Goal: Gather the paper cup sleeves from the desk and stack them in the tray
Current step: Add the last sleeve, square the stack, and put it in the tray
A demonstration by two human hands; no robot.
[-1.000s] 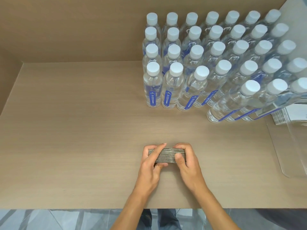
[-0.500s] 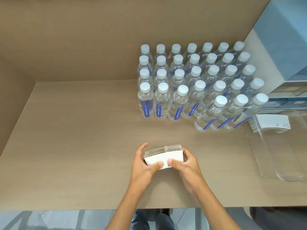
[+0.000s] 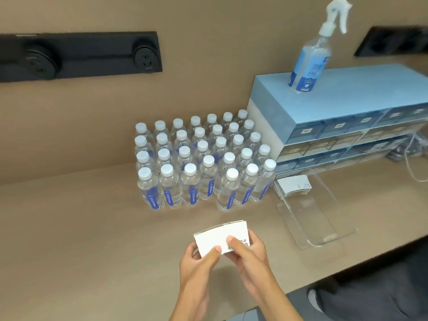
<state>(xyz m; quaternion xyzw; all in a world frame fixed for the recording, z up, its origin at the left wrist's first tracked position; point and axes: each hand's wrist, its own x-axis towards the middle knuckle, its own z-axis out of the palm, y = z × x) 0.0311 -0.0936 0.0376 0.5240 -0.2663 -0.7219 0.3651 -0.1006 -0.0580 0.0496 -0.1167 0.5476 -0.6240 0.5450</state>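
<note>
Sleeves [image 3: 221,237] gathered: your left hand [image 3: 196,262] and right hand [image 3: 249,253] pinch the stack above the table [image 3: 81,228]. Next, carry it right into the clear tray [image 3: 324,230].

Twenty-eight water bottles [image 3: 199,163], one spray bottle [image 3: 310,56], one tray [image 3: 324,237], two hands [image 3: 222,262]

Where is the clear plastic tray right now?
The clear plastic tray lies on the desk at the right of the head view, beside the water bottles and before the blue drawer cabinet, with white sleeves at its far end.
</note>
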